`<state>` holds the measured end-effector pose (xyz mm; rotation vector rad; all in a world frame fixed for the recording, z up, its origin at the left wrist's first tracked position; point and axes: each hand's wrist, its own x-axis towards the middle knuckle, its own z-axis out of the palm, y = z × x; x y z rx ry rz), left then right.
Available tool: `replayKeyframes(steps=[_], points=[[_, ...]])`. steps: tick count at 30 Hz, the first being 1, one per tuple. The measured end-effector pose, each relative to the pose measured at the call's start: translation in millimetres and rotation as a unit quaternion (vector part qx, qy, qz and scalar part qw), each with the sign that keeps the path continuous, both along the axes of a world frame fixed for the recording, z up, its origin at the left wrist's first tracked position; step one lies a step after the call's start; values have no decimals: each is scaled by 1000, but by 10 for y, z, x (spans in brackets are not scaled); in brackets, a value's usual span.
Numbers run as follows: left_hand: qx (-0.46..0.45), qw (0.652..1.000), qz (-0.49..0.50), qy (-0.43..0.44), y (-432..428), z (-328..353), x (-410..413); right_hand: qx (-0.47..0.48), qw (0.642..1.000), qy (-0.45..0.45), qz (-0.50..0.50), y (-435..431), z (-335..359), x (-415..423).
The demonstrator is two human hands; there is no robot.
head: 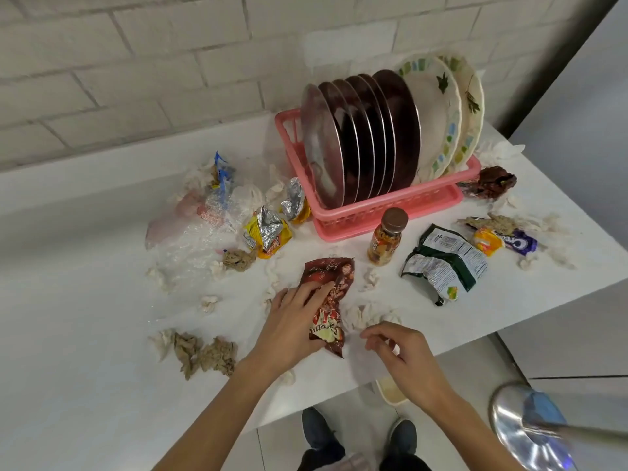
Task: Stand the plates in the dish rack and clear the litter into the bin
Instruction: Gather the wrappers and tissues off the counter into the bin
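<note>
place: kitchen | evidence: dish rack [380, 212] of plates [360, 137], white counter [85, 334], tiled wall [136, 62]

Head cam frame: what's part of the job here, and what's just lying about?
Job: plates standing in the pink rack; red wrapper, gripped by the left hand; green bag; yellow wrappers; purple wrapper; tissue wads; bin, lower right.
Lying about: upright capped bottle, seemingly full, possibly not litter.

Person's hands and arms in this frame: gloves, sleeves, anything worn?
Left hand and right hand are both bare, with no gloves and no rings, watch or bands that I can see. No sleeve shows anywhere up to the frame edge. No markings, straps or cables.
</note>
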<state>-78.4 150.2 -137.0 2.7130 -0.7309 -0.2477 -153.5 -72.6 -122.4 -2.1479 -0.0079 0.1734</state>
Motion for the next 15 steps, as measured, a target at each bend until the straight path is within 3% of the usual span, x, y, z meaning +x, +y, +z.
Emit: replayKeyframes(steps=[6, 15], points=[[-10, 999, 30, -14, -68, 46, -107, 7, 1000, 0, 25, -53, 28, 7], [-123, 985, 121, -27, -189, 419, -265, 72, 997, 26, 20, -290, 150, 77]])
